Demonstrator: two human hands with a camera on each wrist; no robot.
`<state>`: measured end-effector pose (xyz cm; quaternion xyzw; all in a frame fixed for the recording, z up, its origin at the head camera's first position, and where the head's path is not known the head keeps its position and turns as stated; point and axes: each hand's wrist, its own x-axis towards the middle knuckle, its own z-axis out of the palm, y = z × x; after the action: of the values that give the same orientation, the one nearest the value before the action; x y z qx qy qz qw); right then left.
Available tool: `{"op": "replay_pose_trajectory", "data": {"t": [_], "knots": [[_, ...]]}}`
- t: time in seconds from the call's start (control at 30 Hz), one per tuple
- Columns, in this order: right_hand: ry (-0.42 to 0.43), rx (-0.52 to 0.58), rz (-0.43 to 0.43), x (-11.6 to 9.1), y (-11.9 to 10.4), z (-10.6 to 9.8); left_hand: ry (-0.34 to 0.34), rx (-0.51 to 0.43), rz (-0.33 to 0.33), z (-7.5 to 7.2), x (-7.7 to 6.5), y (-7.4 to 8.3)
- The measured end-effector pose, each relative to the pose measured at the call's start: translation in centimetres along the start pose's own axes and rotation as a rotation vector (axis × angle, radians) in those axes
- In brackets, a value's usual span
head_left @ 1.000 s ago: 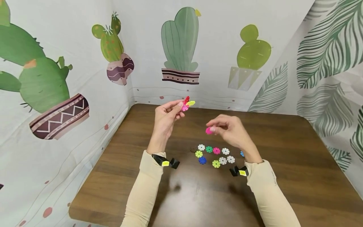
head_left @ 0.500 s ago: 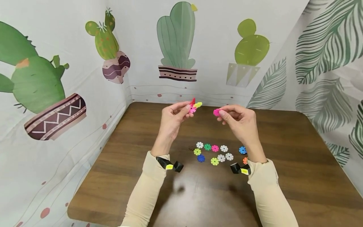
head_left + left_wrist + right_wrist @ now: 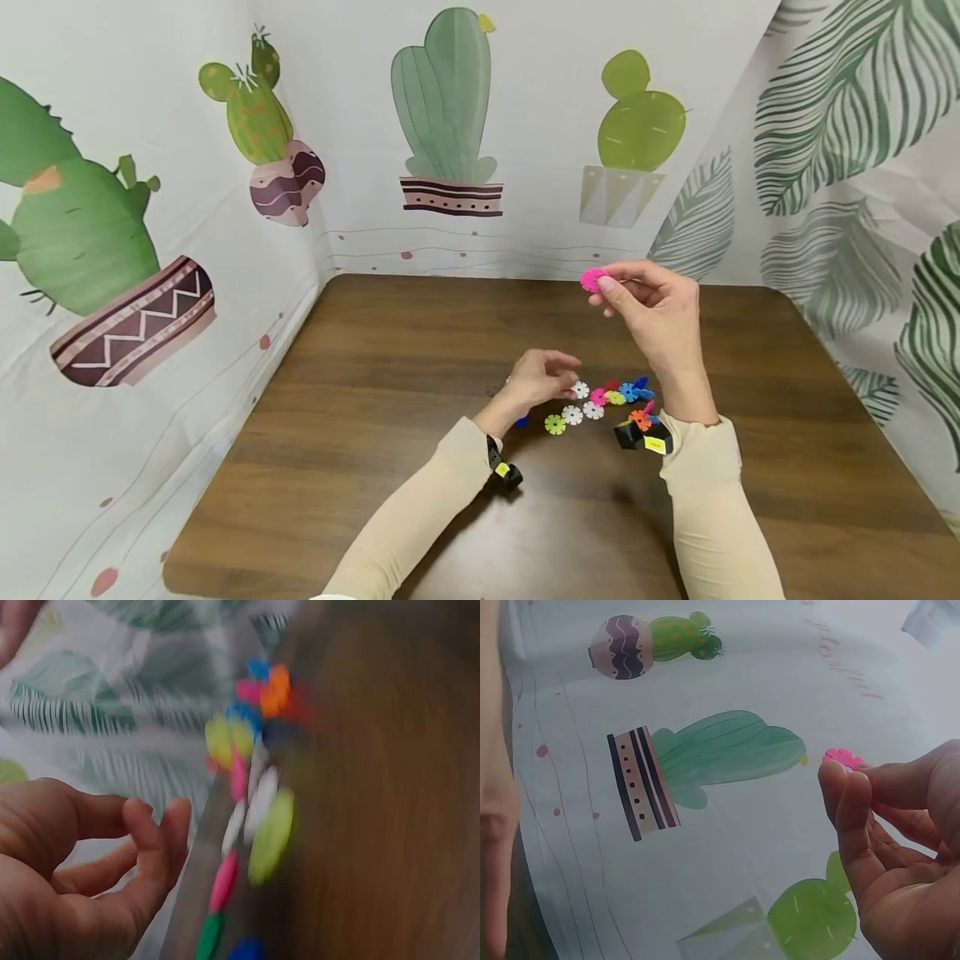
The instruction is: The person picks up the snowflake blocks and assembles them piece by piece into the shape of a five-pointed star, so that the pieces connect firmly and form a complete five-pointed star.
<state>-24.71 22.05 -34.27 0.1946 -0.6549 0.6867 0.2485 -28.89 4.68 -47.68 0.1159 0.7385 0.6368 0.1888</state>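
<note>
My right hand (image 3: 660,308) is raised over the far part of the table and pinches a bright pink notched plastic disc (image 3: 591,280) between thumb and fingers. The right wrist view also shows the pink disc's toothed rim (image 3: 843,757) above the fingertips. Low over the table, my left hand (image 3: 536,381) has loosely bent fingers and nothing between them, as the left wrist view confirms. Just right of its fingertips lies a joined piece of pink, red and yellow discs (image 3: 598,397). A white disc (image 3: 581,389) is close by its fingers, and the hand hides several other discs.
Loose white discs (image 3: 572,414), a yellow-green disc (image 3: 555,425) and a partly hidden blue disc (image 3: 522,421) lie on the wooden table (image 3: 420,333). To the right are a blue joined cluster (image 3: 633,389) and an orange one (image 3: 641,419). Patterned cloth hangs behind.
My left hand has come down and put the pink, red and yellow joined piece on the table, letting go of it. My right hand has risen with the pink disc and shifted slightly right.
</note>
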Motion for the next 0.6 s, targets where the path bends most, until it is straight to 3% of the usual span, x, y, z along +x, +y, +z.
{"op": "replay_pose_trajectory", "data": {"t": [0.07,0.2,0.3,0.43,0.53,0.6], "knots": [[0.007,-0.006,0.009,0.0,-0.1,0.1,0.05,0.07,0.019,-1.5,0.1,-0.2],[0.003,-0.001,0.022,-0.1,-0.3,0.3,0.15,0.354,0.085,-6.4,-0.1,-0.2],[-0.007,0.003,0.025,-0.2,-0.2,0.4,0.153,0.559,0.109,-10.0,-0.9,-0.5],[-0.012,0.002,0.017,-0.2,-0.2,0.6,0.002,0.719,0.132,-12.9,-1.7,-1.4],[-0.016,0.02,0.013,-0.1,-0.2,0.8,-0.129,0.828,0.174,-13.8,-1.9,-2.2],[-0.018,0.033,0.016,-0.1,-0.2,0.9,-0.18,0.879,0.203,-13.9,-1.9,-2.7]]}}
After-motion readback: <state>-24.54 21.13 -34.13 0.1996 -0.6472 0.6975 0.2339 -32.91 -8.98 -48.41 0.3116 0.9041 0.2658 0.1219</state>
